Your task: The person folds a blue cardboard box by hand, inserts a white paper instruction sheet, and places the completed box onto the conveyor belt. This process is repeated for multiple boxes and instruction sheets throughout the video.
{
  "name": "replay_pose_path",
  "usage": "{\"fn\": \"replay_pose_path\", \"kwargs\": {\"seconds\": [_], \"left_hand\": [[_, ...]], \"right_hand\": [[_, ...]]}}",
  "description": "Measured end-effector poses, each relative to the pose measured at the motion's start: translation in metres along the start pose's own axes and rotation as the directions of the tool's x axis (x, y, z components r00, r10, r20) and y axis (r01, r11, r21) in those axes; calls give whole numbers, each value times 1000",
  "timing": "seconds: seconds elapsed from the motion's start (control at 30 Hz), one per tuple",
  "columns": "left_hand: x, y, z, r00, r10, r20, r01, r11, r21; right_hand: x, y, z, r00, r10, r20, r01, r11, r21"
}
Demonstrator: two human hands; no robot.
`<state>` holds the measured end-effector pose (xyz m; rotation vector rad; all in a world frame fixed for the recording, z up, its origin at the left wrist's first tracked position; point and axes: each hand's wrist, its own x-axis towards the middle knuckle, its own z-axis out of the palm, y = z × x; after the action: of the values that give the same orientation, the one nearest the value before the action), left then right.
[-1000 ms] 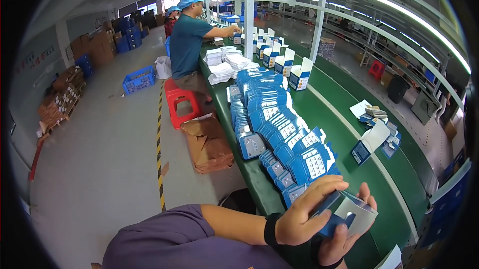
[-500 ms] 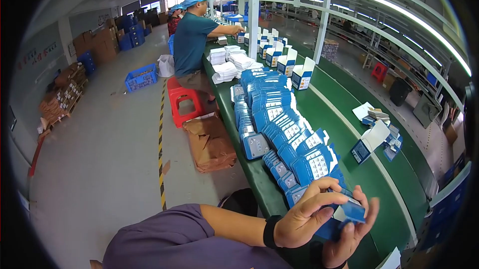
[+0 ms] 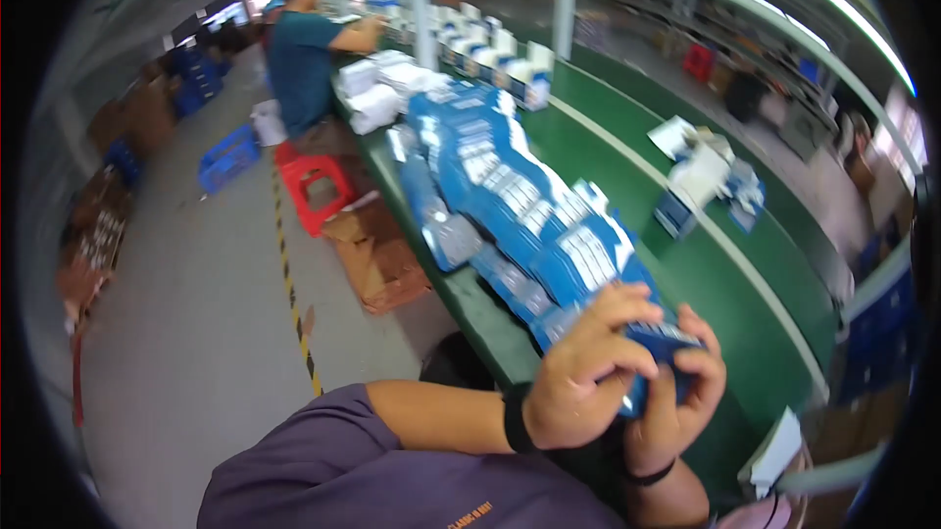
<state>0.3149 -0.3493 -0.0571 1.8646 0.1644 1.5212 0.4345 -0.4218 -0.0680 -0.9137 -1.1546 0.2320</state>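
A small blue carton is held up between my two hands above the near end of the green table. My left hand has its fingers curled against the carton's left side. From the right, my right hand wraps its bent fingers and thumb around it. The hands cover much of the carton, and blur hides its flaps. Just beyond them, a long pile of flattened blue cartons with white printed panels leans in overlapping rows. Grey-and-blue flat pieces lie along the pile's left side.
Open white-and-blue boxes stand in a row farther along. On the green belt sit an open box and loose papers. White paper stacks lie near a co-worker. A red stool and brown wrapping are left of the table.
The view has shifted and blurred. My hands have come closer together around the carton, which is turned, and my right fingers are now bent over it. The co-worker still reaches forward.
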Motion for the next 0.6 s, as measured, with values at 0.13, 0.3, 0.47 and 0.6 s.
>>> {"fn": "replay_pose_path", "kwargs": {"seconds": [0.13, 0.3, 0.47, 0.6], "left_hand": [[20, 9, -30, 963, -82, 255, 57, 993, 105], [32, -16, -44, 887, -66, 458, 4, 991, 136], [42, -33, -65, 605, -699, 380, 742, 322, -588], [28, -53, -63, 492, -759, 427, 792, 187, -581]], "right_hand": [[20, -6, -4, 989, 93, 114, -91, 995, -29], [43, -12, -30, 888, 357, 288, -449, 807, 383], [60, -1, -58, 714, 257, 652, -126, 962, -242], [47, 22, -51, 771, 351, 531, 73, 780, -622]]}}
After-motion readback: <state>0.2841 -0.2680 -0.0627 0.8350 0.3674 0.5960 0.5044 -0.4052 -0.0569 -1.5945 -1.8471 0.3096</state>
